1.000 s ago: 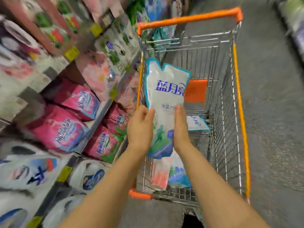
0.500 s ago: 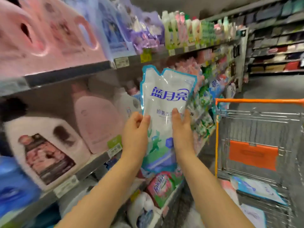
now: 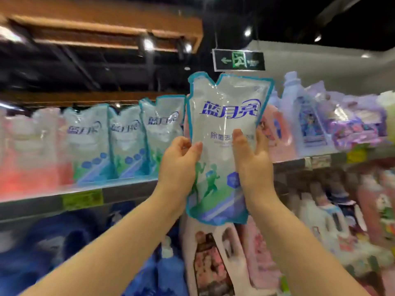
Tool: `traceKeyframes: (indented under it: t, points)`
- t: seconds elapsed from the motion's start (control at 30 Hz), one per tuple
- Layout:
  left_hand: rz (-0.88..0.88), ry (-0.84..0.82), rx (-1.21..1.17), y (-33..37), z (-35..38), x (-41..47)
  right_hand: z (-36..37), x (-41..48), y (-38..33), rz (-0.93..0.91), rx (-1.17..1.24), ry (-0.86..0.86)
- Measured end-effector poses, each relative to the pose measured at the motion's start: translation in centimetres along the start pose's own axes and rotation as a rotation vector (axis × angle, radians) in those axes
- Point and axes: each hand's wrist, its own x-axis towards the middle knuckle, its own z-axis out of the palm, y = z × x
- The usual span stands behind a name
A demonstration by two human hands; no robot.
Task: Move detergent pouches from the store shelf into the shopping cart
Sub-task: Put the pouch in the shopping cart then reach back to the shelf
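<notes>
Your left hand point(image 3: 179, 161) and right hand point(image 3: 253, 161) are bare. Back from the fingers, both wrists run uncovered into your left forearm point(image 3: 111, 242) and right forearm point(image 3: 299, 242), bare right down to the lower edge of the view. Your fingertips are too blurred to show the nails.

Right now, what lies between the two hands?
In the head view, one pouch lies between them: the left hand grips its left edge, the right hand its right edge.
</notes>
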Motion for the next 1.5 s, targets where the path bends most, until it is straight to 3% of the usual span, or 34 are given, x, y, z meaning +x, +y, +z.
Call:
traceKeyframes:
  t: [0.47, 0.67, 0.83, 1.03, 1.2, 1.4, 1.5]
  points:
    - [-0.064, 0.248, 0.185, -0.4, -16.7, 15.4, 25.5, 6.5, 2.7, 0.077, 0.223, -0.444]
    - [-0.199, 0.203, 0.186, -3.0, -22.3, 18.9, 31.8, 5.8, 5.4, 0.125, 0.247, -0.503]
    - [-0.305, 0.077, 0.096, -5.0, -24.7, 21.3, 33.6, 5.8, 7.3, 0.120, 0.189, -0.502]
    - [-0.375, -0.002, 0.073, -7.8, -25.2, 21.4, 33.2, 5.1, 9.0, 0.248, 0.077, -0.474]
    - [-0.350, -0.058, 0.067, -8.2, -25.2, 21.0, 31.6, 4.9, 8.0, 0.294, -0.132, -0.514]
    - [-0.328, -0.124, 0.364, -8.3, -25.8, 20.4, 29.8, 4.4, 5.5, 0.324, -0.290, -0.661]
    - [-0.433, -0.205, 0.510, -8.7, -26.2, 19.2, 28.0, 2.9, 4.9, 0.116, -0.424, -0.790]
